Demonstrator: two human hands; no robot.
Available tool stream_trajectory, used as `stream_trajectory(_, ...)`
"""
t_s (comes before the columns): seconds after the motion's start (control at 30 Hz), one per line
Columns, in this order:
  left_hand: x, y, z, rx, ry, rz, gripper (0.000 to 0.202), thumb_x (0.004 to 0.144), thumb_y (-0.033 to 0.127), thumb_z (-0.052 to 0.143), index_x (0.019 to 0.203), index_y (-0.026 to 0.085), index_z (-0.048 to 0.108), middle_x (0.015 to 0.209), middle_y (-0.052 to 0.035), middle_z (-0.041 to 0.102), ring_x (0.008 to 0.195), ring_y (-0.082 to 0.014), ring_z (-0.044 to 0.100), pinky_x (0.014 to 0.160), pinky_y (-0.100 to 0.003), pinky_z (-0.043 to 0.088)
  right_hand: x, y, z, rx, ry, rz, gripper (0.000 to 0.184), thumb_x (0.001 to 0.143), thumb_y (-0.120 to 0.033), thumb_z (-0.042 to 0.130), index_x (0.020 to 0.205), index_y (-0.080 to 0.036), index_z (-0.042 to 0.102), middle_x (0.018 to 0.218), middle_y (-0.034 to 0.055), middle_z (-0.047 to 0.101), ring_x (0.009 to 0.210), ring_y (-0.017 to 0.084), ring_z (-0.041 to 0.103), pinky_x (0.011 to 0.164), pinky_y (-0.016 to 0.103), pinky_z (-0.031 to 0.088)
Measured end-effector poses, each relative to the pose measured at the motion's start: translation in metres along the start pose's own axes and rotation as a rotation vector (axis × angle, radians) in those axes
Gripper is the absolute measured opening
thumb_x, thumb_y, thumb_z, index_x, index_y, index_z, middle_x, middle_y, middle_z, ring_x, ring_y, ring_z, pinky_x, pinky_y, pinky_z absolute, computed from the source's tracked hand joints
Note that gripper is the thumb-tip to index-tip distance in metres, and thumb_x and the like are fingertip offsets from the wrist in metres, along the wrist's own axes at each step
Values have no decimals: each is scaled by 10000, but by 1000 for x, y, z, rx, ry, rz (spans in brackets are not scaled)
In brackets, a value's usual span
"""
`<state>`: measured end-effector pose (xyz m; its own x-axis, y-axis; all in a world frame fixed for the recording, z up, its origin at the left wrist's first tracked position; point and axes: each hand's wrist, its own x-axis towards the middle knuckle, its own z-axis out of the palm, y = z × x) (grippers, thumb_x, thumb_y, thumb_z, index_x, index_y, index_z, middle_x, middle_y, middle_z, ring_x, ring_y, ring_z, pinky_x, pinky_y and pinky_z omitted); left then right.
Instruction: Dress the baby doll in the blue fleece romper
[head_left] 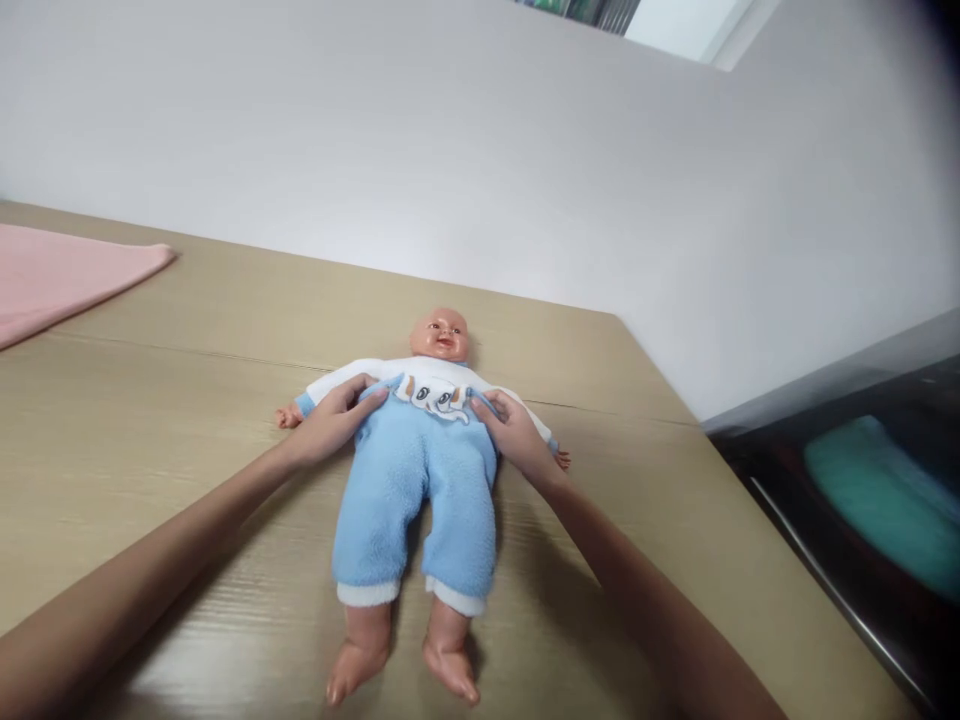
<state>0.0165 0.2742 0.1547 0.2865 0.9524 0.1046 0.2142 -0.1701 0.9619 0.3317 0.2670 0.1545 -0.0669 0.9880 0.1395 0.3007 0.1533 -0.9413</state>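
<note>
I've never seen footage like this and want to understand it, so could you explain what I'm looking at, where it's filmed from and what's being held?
There's no machine here: the single picture comes from a camera on a person's head, looking forward and down at their own bare hands. A baby doll lies face up on a wooden table, wearing a white-sleeved top and light blue fleece pants. The left hand and right hand hold the pants' upper edge, either side of an animal-face patch. A pink cloth lies at the table's left.
</note>
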Motion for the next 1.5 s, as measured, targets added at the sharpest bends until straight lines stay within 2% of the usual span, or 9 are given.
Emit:
stream_trajectory(0.17, -18, -22, -9, 110, -42, -79, 434, 969, 635, 657, 1110, 234, 746, 1218, -91, 774, 1227, -385, 652, 1160, -479, 458, -39, 12, -10, -13, 55, 10, 481, 985, -733, 759, 915, -258, 721, 994, 59, 708, 1013, 307, 634, 1034, 447, 518)
stream_trajectory(0.5, -14, -20, 3, -69, 15, -10, 446, 1096, 692, 606, 1129, 247, 601, 1068, -14, 603, 1026, -244, 559, 1009, -362, 500, -38, 43, -9, 141, 96, 133, 581, 963, -876, 685, 982, -299, 620, 849, 0, 558, 793, 251, 529, 742, 388, 506)
stream_trajectory(0.67, -6, -22, 1, -108, -25, -6, 467, 1077, 704, 651, 1140, 243, 603, 1031, -2, 592, 967, -228, 543, 930, -351, 480, -22, 29, -16, 109, 44, 78, 604, 895, -868, 799, 973, -274, 716, 900, 27, 625, 855, 261, 569, 825, 407, 524)
stream_trajectory(0.87, -3, -21, 0, -282, 1, -14, 408, 971, 597, 820, 935, 231, 642, 905, 11, 580, 880, -213, 533, 844, -340, 454, -19, 19, -22, 69, 102, -14, 465, 969, -713, 769, 901, -270, 644, 851, -7, 580, 823, 233, 561, 802, 371, 523)
stream_trajectory(1.0, -4, -23, 3, -374, 32, -10, 421, 938, 605, 870, 949, 222, 695, 913, 4, 617, 890, -212, 554, 859, -339, 461, -11, 3, -10, -71, 312, -55, 327, 957, -559, 753, 1050, -267, 637, 1006, 35, 673, 939, 268, 647, 890, 413, 560)
stream_trajectory(1.1, -5, -26, 4, -356, 60, 18, 466, 977, 663, 832, 927, 217, 708, 890, 5, 617, 876, -202, 558, 857, -332, 461, 4, -26, 11, -251, 412, -234, 257, 986, -401, 696, 1194, -255, 657, 1229, 106, 728, 1141, 305, 680, 1079, 493, 553)
stream_trajectory(1.27, -8, -31, 9, -283, 253, 93, 466, 1004, 682, 814, 1024, 219, 761, 866, 5, 680, 822, -191, 631, 820, -328, 507, 52, -83, 63, -457, -28, -570, 95, 1085, -265, 639, 1153, -253, 704, 1220, 102, 775, 1266, 314, 696, 1239, 537, 482)
stream_trajectory(1.4, -13, -36, 14, -206, 415, 130, 430, 1047, 653, 780, 1120, 231, 737, 880, 3, 736, 830, -193, 698, 837, -332, 540, 105, -94, 105, -644, -366, -555, 278, 1045, -130, 664, 1307, -183, 740, 1434, 150, 746, 1399, 334, 661, 1256, 528, 478)
stream_trajectory(1.5, -14, -40, 14, -145, 430, 157, 439, 1064, 667, 748, 1122, 232, 724, 921, -11, 748, 846, -200, 703, 833, -341, 542, 141, -85, 126, -689, -800, -470, 451, 950, -60, 766, 1382, -188, 765, 1500, 149, 751, 1412, 335, 690, 1210, 471, 529)
